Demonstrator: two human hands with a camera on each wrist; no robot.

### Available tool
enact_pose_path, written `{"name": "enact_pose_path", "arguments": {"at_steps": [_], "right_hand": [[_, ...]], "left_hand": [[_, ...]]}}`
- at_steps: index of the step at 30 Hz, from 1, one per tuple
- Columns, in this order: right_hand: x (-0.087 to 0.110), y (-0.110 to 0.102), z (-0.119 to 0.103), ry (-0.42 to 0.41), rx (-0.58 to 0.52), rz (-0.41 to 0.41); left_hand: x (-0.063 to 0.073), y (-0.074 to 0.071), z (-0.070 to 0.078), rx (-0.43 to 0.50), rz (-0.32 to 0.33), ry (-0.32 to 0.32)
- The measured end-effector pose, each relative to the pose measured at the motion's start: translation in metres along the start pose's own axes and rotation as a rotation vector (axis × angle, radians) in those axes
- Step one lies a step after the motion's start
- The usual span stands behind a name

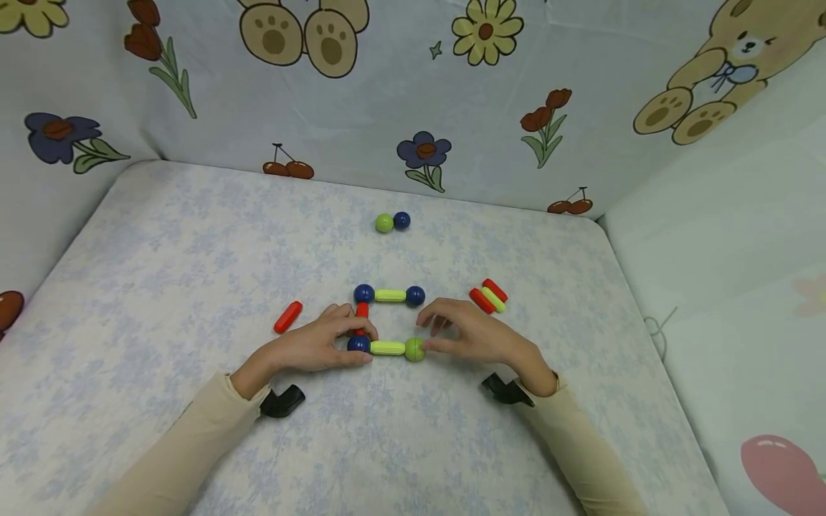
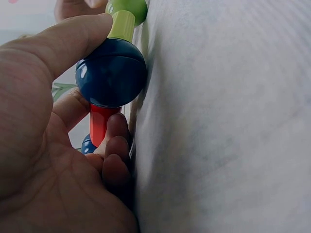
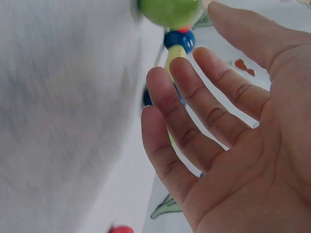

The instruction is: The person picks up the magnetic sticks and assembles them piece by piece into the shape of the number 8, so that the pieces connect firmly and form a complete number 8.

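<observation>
A U-shaped frame of balls and rods lies on the table, its gap facing right. My left hand (image 1: 317, 342) grips its near left corner: the thumb and fingers are around the near blue ball (image 2: 112, 73), with curled fingers beside the red rod (image 2: 98, 124). A yellow-green rod (image 1: 388, 348) joins that ball to a green ball (image 1: 415, 349). Along the far side, another yellow-green rod (image 1: 390, 295) runs between two blue balls, the right one (image 1: 415, 296) at its end. My right hand (image 3: 218, 126) holds nothing, its fingers loosely spread and its thumb tip beside the green ball.
Farther back lie a loose green ball (image 1: 383, 223) and a blue ball (image 1: 401, 220), side by side. One red rod (image 1: 287, 317) lies to the left. On the right, two red rods flank a yellow-green rod (image 1: 493, 299). Patterned cloth walls (image 1: 361, 122) border the table.
</observation>
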State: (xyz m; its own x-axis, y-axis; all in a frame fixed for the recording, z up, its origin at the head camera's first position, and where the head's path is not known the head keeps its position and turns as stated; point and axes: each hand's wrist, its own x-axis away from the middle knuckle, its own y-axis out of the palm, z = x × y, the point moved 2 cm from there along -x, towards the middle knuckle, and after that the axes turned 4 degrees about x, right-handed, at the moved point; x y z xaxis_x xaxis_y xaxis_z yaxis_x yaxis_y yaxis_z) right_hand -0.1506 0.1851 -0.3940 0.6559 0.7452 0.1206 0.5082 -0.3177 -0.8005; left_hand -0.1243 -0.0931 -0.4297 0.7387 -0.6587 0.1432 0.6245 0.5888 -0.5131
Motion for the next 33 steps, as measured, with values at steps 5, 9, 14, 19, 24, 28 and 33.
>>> {"name": "enact_pose_path", "arguments": {"at_steps": [5,9,14,19,24,28,33], "right_hand": [[0.006,-0.012,0.008,0.040,0.004,0.057],[0.010,-0.022,0.017,0.053,0.011,0.128],[0.016,-0.032,0.030,0.107,0.077,0.221],[0.021,-0.037,0.041,0.212,0.144,0.271],[0.022,-0.039,0.047,0.254,0.205,0.289],[0.021,-0.039,0.048,0.281,0.244,0.290],[0.019,-0.035,0.047,0.304,0.243,0.264]], "left_hand": [[0.000,0.000,0.000,0.000,-0.001,0.000],[0.000,0.000,0.000,0.004,-0.002,0.005],[0.001,0.000,0.000,0.009,-0.004,0.005],[0.001,0.000,0.000,0.008,-0.001,0.003],[0.001,-0.001,0.000,0.002,0.005,0.007],[0.001,-0.001,0.001,0.006,0.007,0.007],[0.001,-0.001,0.001,0.008,0.008,0.005]]}}
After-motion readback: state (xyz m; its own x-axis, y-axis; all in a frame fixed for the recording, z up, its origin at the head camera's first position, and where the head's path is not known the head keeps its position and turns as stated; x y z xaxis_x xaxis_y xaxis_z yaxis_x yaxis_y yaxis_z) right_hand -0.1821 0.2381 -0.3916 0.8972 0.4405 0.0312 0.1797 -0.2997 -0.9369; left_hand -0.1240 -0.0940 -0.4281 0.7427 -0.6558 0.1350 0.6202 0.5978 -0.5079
